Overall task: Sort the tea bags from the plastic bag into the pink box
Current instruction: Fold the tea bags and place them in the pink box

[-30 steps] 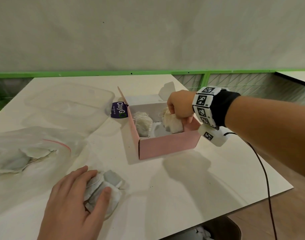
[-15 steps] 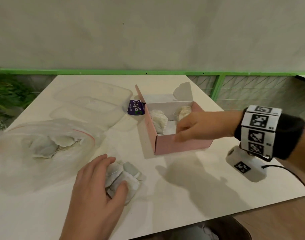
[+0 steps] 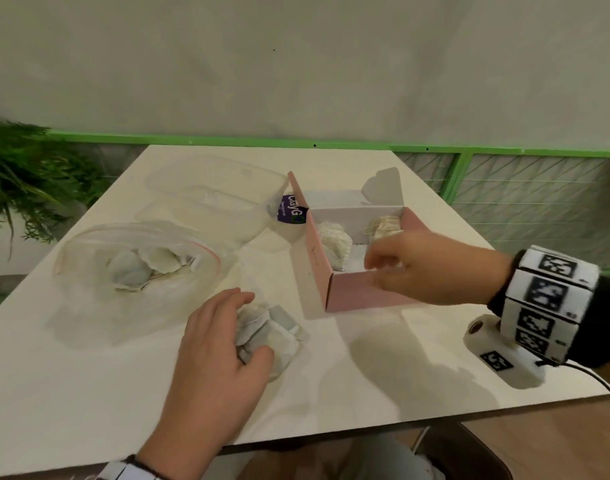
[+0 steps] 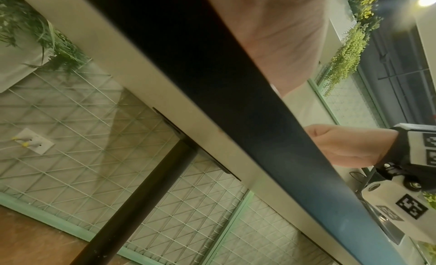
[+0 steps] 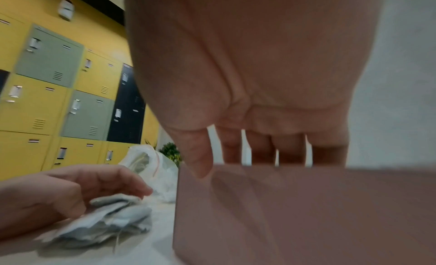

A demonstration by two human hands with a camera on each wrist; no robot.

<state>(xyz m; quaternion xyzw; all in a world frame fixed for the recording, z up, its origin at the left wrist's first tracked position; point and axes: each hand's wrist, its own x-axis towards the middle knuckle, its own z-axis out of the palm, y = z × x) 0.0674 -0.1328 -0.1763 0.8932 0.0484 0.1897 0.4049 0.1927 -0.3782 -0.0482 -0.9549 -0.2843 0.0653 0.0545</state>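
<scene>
The pink box (image 3: 362, 292) stands open on the white desk (image 3: 383, 382), its lid flap raised at the far side. Inside it are two clumps of tea bags: a whitish clump (image 3: 334, 242) against the left wall and a more yellowish clump (image 3: 386, 227) toward the far right corner. The floor of the box between them shows white.

The right hand (image 3: 425, 268) hangs over the near wall of the box, fingers loosely spread and pointing down, holding nothing; in the right wrist view the fingertips (image 5: 261, 151) dip just behind the box's near edge and the thumb lies against its outer face.

The left hand (image 3: 220, 355) rests on a loose pile of tea bags (image 3: 272, 332) on the desk, just left of the box's near corner, with the fingers curved over the pile and the thumb against its near side.

Further left lies the clear plastic bag (image 3: 137, 268) with a red zip line, mouth open toward the box, and several tea bags still bunched inside it. Behind it sits a clear plastic container (image 3: 210, 195), apparently with nothing in it, and a small purple packet (image 3: 291, 212) touching the box's left wall
</scene>
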